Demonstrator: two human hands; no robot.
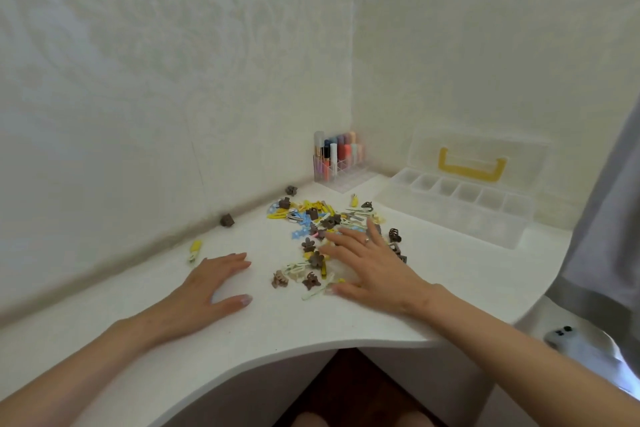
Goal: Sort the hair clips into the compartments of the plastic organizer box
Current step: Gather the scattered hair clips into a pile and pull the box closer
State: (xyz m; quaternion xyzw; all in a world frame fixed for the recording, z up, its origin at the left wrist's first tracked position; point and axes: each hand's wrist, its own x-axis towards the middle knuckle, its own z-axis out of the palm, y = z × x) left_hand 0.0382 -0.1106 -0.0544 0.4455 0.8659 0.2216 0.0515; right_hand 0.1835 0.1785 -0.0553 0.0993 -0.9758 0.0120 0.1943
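View down onto a white table [450, 291] set in a room corner. Near the centre, a loose pile of hair clips [322, 232]: brown claws, yellow and blue snap clips, cream ones. Right hand [372, 265] lying flat on the pile's 4 o'clock side, fingers spread and touching clips, nothing gripped. Left hand [214, 282] resting palm down at 8 o'clock from the pile, released and empty on bare tabletop. A stray yellow clip [195, 250] just beyond the left fingertips; a stray brown clip [227, 220] against the wall at 10 o'clock. At 2 o'clock, well apart from the pile, a clear organizer box [453, 208], lid raised with a yellow handle [469, 165], a row of compartments showing. At 12 o'clock, a rack of coloured tubes [337, 156] in the corner.
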